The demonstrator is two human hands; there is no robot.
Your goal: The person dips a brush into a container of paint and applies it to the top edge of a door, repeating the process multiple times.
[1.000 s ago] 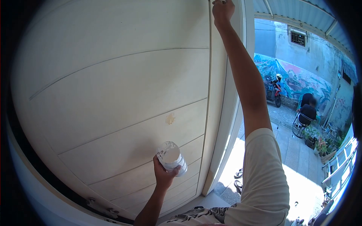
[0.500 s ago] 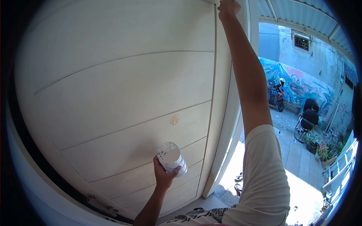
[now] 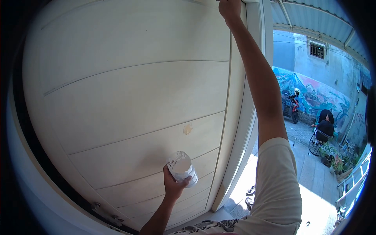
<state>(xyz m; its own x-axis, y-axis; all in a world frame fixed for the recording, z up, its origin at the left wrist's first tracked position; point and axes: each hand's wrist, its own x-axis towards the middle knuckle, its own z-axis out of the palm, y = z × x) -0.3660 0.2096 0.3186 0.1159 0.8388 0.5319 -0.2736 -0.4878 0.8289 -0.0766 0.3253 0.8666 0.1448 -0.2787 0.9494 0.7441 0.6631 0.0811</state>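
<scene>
My left hand (image 3: 174,185) is wrapped round a white plastic tub (image 3: 191,174), held low in front of the door. The tub has no lid, is tilted toward me and holds off-white paint (image 3: 182,165), with smears on its inner wall. My right hand (image 3: 230,9) is raised high at the upper edge of the view, near the top right of the cream panelled door (image 3: 137,102). Its fingers are closed, and what they grip is cut off by the frame. A rough beige patch (image 3: 187,129) marks the door above the tub.
A white door frame (image 3: 231,168) runs beside my right arm. Metal hardware (image 3: 96,206) sits at the door's lower left. Outside are sandals (image 3: 249,197), potted plants (image 3: 328,152), a red motorbike (image 3: 293,105) and a person on a chair (image 3: 324,127).
My right hand has moved left, from the door's edge strip onto its upper panel. The view has shifted slightly; my left hand still holds the tub at about the same place.
</scene>
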